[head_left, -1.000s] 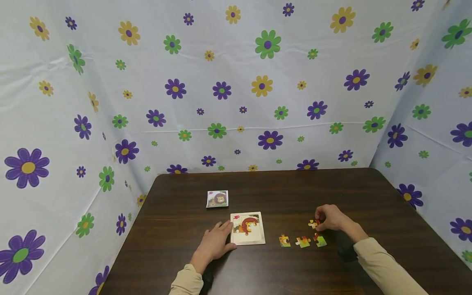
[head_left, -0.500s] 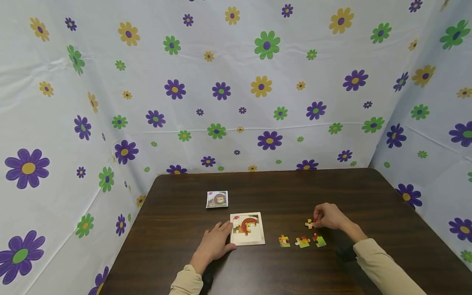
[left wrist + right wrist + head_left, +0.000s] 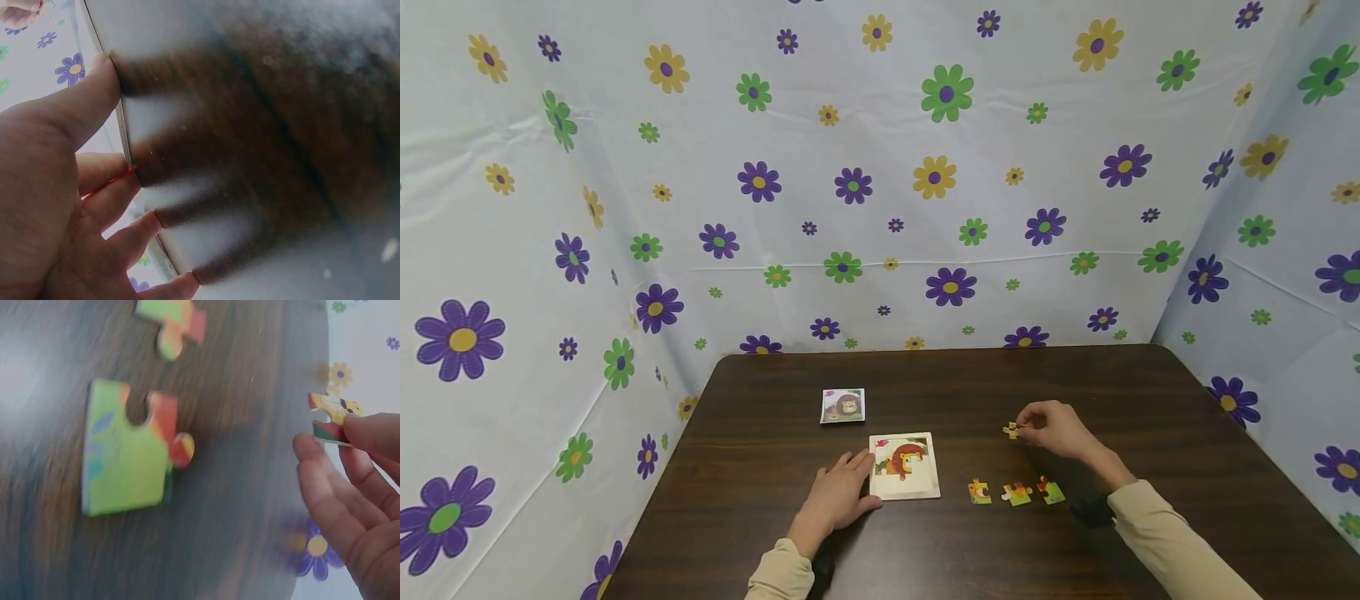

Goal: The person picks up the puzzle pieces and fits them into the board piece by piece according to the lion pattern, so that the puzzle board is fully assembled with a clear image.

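Note:
My right hand (image 3: 1058, 429) pinches a small jigsaw puzzle piece (image 3: 1011, 431) between thumb and fingers, above the table right of the tray. In the right wrist view that piece (image 3: 328, 419) shows yellow, red and green, partly covered by the thumb. My left hand (image 3: 835, 492) lies with fingers extended, touching the left side of a square wooden puzzle tray (image 3: 936, 475). Inside the tray, joined pieces show part of a lion (image 3: 904, 460); its lower and right areas are bare wood. Three loose pieces lie in a row: an orange one (image 3: 979, 492), a middle one (image 3: 1017, 494) and a green one (image 3: 128, 462).
A small card with a lion picture (image 3: 842, 406) lies behind the tray, to its left. The dark wooden table (image 3: 760, 450) has rounded far corners. White cloth with coloured flowers (image 3: 880, 208) hangs behind it and at both sides.
My right hand has lifted the pinched piece from beside the loose row and moved it left and farther back. The left hand and tray have stayed in place.

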A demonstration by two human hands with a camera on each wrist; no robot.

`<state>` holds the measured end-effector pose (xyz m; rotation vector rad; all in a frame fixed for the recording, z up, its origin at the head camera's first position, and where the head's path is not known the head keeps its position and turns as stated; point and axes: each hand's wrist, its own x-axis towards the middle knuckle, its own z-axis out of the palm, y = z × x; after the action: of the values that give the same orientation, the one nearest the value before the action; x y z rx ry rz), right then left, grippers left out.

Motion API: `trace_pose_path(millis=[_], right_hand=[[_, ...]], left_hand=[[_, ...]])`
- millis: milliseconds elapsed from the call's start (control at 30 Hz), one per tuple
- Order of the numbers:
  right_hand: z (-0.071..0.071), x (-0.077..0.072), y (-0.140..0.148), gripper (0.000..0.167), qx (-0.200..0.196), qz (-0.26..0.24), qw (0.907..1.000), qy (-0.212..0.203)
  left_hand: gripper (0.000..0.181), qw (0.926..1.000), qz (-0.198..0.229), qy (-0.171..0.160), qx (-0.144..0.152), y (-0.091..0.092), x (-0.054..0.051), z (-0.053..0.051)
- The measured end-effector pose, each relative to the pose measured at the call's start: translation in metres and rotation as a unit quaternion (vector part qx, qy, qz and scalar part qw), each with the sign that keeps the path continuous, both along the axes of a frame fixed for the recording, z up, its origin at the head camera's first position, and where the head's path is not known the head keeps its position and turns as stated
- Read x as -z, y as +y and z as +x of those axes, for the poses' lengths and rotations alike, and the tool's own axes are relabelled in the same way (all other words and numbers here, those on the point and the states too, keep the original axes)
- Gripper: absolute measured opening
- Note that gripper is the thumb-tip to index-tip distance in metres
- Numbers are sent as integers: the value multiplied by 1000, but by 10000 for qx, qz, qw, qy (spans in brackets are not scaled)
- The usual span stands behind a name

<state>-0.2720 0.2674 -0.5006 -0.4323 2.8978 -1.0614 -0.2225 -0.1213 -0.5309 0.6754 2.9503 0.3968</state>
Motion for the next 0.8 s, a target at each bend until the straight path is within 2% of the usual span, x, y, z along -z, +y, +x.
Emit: trace_pose_path(millis=[267, 467, 800], right_hand=[[-1, -7, -27, 6, -63, -317, 9995, 7], [-5, -3, -44, 15, -286, -361, 9986, 265], [-7, 7, -79, 12, -431, -730, 9964, 63]], left_hand=[[68, 10000, -52, 57, -8, 1, 0, 0], [68, 10000, -55, 55, 3, 1, 1, 0], [69, 9999, -107, 39, -23, 2, 0, -1]])
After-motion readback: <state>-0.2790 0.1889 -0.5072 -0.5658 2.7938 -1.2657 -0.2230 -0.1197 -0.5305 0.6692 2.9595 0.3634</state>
